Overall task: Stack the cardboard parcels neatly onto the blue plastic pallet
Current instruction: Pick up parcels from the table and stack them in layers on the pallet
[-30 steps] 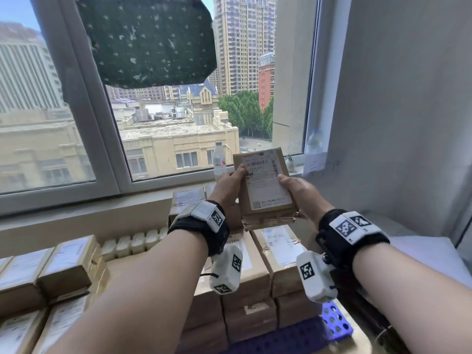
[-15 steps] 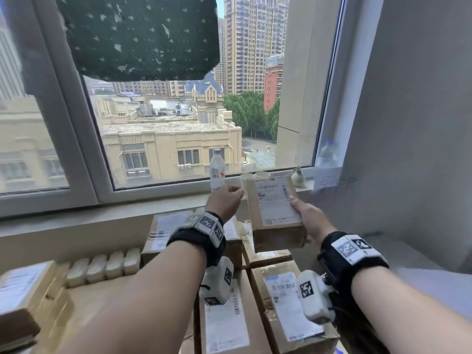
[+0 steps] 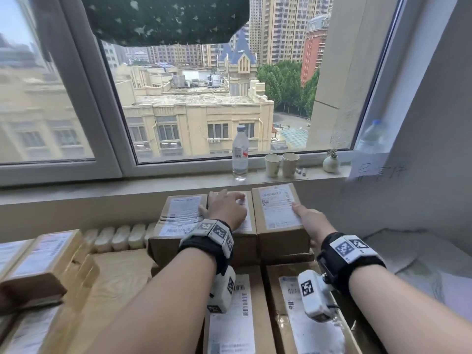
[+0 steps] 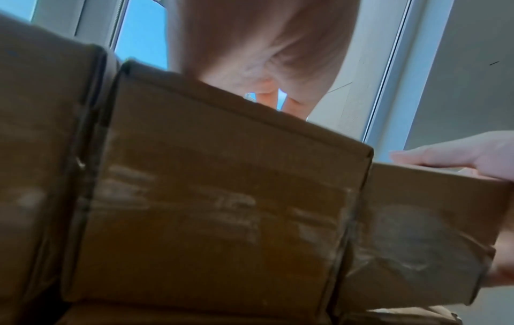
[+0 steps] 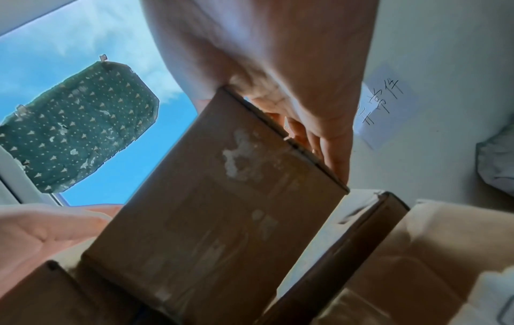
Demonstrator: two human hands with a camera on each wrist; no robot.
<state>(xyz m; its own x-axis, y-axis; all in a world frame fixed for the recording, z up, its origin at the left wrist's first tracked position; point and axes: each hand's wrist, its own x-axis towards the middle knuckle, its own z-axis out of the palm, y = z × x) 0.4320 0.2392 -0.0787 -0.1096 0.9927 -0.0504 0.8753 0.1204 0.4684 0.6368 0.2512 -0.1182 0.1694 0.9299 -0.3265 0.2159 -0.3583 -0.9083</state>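
Observation:
A cardboard parcel [image 3: 278, 213] with a white label lies flat on top of the stack at the back right, below the window sill. My right hand [image 3: 310, 223] grips its right side, thumb on the label; the right wrist view shows the parcel [image 5: 222, 198] with my fingers [image 5: 333, 158] down its edge. My left hand [image 3: 227, 208] rests flat on the neighbouring parcel [image 3: 178, 213], which touches the first on its left. More labelled parcels [image 3: 237, 315] lie in front. The blue pallet is hidden.
On the sill stand a water bottle [image 3: 240, 154], two paper cups [image 3: 282, 164] and a small vase [image 3: 330, 163]. More parcels [image 3: 38, 261] lie at the left beside a wooden surface [image 3: 115, 277]. A white cloth [image 3: 421, 264] and the wall close the right side.
The parcel held in the air between both hands has come down onto the stack. My left hand has left it and now lies on the neighbouring parcel.

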